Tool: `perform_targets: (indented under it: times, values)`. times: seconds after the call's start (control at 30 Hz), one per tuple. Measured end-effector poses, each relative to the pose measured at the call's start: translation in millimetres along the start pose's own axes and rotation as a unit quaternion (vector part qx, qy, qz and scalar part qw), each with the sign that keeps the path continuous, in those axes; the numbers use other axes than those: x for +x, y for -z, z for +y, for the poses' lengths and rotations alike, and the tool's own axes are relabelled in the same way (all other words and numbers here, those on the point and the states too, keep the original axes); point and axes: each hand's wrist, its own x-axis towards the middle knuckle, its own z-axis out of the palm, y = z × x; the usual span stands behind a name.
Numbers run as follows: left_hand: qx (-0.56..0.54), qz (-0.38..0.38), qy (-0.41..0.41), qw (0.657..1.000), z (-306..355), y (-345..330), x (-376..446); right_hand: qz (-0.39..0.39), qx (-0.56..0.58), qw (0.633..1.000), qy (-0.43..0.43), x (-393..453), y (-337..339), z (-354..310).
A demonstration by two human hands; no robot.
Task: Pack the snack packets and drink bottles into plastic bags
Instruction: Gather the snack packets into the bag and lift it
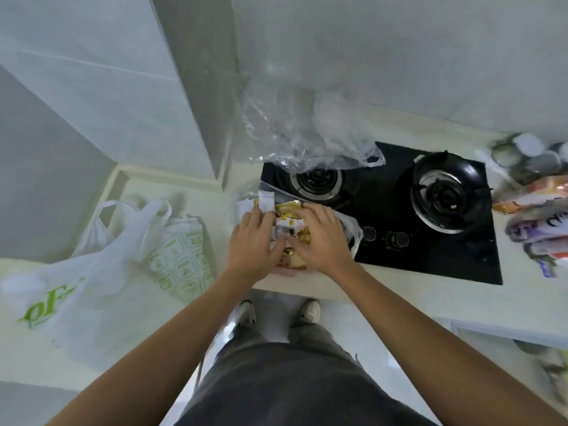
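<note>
Far left of the hands lay a white plastic bag (92,272) with green print, soft and floppy. Right at the grip sat the gold and white snack packets (290,215) inside a thin clear bag (350,229) by the stove's (430,241) edge, with left hand (253,241) and right hand (322,238) both pressed on the pile, fingers bent over it, but hard to tell if truly pinched. Probably light, crinkly and slippery, so best held by the bag's rim; more packets (534,216) and bottles (528,152) far right of the grip.
</note>
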Motion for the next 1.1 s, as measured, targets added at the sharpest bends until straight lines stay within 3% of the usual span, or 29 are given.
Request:
perform_targets:
  times: [0.33,0.57,0.87,1.1]
  values:
    - [0.045,-0.049,-0.168,0.984,93.9,-27.3,24.8,0.097,-0.036,0.985,-0.135,-87.3,61.8,72.5]
    - [0.066,-0.095,-0.261,0.958,244.0,-88.0,28.3,0.142,-0.037,0.960,-0.239,-194.5,122.6,187.3]
    - [0.042,-0.110,-0.316,0.941,462.3,-175.9,2.9,0.133,-0.034,0.932,-0.336,-346.1,226.6,353.7]
    - [0.038,-0.165,-0.339,0.925,570.3,-230.5,14.8,0.116,-0.029,0.919,-0.376,-376.3,270.5,452.0]
